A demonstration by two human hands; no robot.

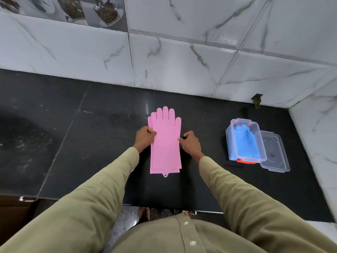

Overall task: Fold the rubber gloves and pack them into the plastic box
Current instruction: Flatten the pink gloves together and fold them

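Two pink rubber gloves (165,143) lie stacked flat on the black counter, fingers toward the wall, cuffs toward me. My left hand (144,137) pinches the stack's left edge near the thumb. My right hand (190,143) touches the right edge with its fingertips; whether it grips the glove I cannot tell. To the right stands a clear plastic box (244,141) without its lid, and blue gloves (245,143) lie folded inside it.
The box's clear lid (275,152) lies on the counter against the box's right side. An orange clip (245,161) shows at the box's near end. A marble-tiled wall runs behind the counter (91,143) and along its right side. The counter's front edge is close to my body.
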